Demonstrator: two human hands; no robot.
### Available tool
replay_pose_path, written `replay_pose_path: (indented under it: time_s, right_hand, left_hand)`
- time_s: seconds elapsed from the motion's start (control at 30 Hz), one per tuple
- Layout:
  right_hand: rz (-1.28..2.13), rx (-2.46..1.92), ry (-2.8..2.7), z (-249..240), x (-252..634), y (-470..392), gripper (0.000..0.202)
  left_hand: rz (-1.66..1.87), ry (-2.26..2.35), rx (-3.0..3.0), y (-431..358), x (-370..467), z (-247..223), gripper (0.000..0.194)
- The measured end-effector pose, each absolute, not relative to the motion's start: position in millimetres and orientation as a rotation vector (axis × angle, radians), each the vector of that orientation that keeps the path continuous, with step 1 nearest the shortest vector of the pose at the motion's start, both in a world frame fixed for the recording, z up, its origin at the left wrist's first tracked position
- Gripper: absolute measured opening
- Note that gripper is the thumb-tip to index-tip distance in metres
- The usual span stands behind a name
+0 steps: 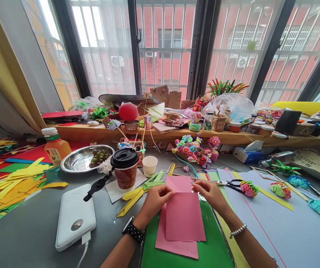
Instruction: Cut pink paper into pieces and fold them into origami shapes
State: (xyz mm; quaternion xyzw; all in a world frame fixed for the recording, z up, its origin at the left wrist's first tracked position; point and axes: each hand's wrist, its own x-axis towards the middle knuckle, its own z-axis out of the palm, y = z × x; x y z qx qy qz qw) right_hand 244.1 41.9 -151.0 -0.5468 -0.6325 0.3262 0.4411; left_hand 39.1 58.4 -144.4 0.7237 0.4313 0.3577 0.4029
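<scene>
A sheet of pink paper (185, 219) is held up by its top edge over a second pink sheet (173, 250), which lies tilted beneath it on a green board (213, 247). My left hand (157, 201) pinches the upper left corner of the top sheet. At the upper right corner, my right hand (213, 197) has thumb and fingers closed on the paper's edge. More pink paper (179, 183) shows beyond the top edge. Black-handled scissors (232, 185) lie just right of my right hand. Folded yellow and green strips (140, 191) lie left of my left hand.
A white power bank (74, 216), a lidded coffee cup (125, 169), a paper cup (150, 166), a steel plate of fruit (73, 160) and a juice bottle (55, 149) stand to the left. Paper flowers (280, 190) lie on white paper (288, 232) at right. Craft items crowd the sill (93, 132).
</scene>
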Motion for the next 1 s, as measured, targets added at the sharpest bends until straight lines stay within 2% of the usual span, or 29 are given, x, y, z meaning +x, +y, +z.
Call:
replay_pose_path:
  time_s: [0.1,0.3,0.67,0.9,1.0]
  right_hand:
    - [0.851,-1.286,-1.805,-146,232,34,0.021]
    - [0.765,-1.273,-1.891,-143,216,26,0.021]
    - [0.747,-1.354,-1.766,-142,246,36,0.022]
    - [0.812,-1.256,-1.878,-146,221,28,0.021]
    - [0.762,-1.327,-1.892,-149,227,32,0.023]
  left_hand:
    - [0.879,1.053,1.872,54,43,-145,0.023]
    - [0.774,1.004,1.939,53,45,-145,0.025]
    - [1.038,1.055,1.475,70,23,-140,0.028]
    - [0.831,1.011,1.967,53,44,-145,0.022]
    - [0.854,1.093,2.066,53,43,-145,0.023]
